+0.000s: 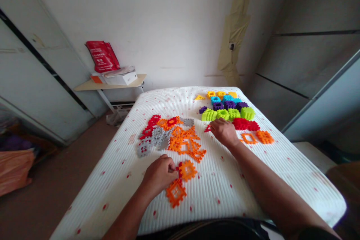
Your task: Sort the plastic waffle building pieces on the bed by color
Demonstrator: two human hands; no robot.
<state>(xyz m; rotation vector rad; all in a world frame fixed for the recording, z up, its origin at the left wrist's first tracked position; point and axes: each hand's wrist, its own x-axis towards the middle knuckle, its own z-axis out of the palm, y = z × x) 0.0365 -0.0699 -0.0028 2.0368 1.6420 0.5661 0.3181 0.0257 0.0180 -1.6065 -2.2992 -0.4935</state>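
My left hand (161, 172) is closed, with curled fingers beside a bit of red plastic and two orange square interlocking tiles (188, 170) near the front of the bed-like surface. Whether the fingers grip the red bit is hidden. Further off, my right hand (224, 132) reaches down with its fingers pressed together, between a small red piece (207, 128) and stacked red tiles (242, 124); what the fingertips hold is covered by the hand. Left of centre lies a loose heap of orange tiles (180, 140), grey tiles (160, 135) and red tiles (150, 127).
Rows of sorted tiles stand at the far right: lime green (222, 114), purple (229, 105), blue (227, 98), yellow (221, 94). Orange tiles (264, 137) sit beyond my right wrist. A small side table (112, 84) with boxes and a red bag (101, 56) is by the wall.
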